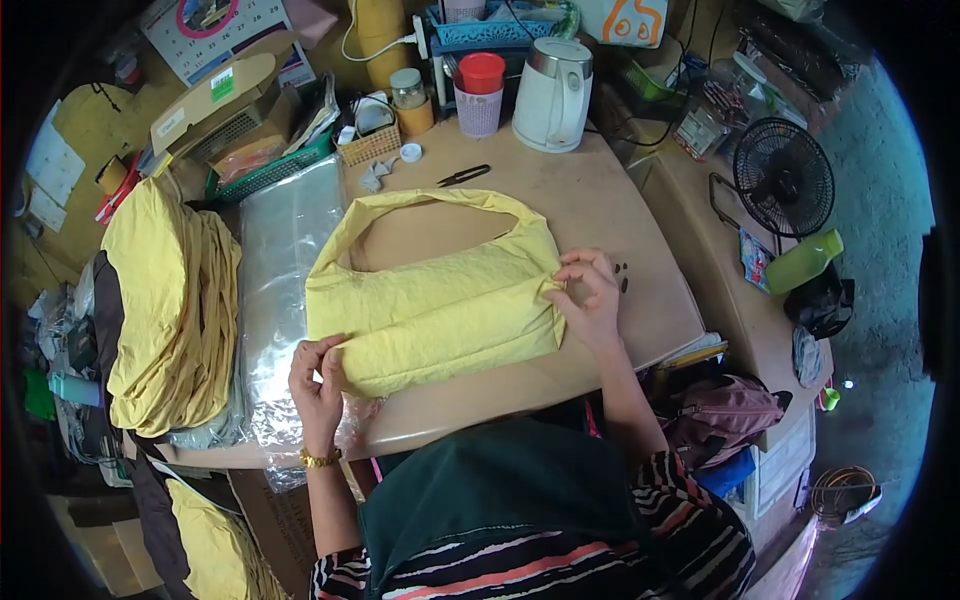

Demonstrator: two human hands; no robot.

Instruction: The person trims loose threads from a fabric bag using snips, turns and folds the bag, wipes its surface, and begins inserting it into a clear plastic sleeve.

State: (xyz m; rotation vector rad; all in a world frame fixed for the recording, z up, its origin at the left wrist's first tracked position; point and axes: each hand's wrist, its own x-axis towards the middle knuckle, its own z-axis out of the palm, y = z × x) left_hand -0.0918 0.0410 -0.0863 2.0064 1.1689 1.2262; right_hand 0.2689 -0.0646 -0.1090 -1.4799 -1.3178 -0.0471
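A yellow cloth bag [440,290] lies on the brown table, its strap looping away from me at the far side. The near part of the bag is folded up over the body. My left hand [318,378] pinches the near left corner between thumb and fingers. On the other side my right hand [588,298] grips the right edge of the fold, fingertips closed on the cloth. Left of the bag lies a stack of clear plastic sleeves [275,270], partly under the bag's left edge or right beside it; I cannot tell which.
A pile of yellow bags [165,310] rests on the table's left side. Small black snips [464,176] lie beyond the strap. At the back stand a white electric kettle [552,100], a lilac plastic basket [478,112] and a jar [408,90]. A black fan [783,178] is on the right.
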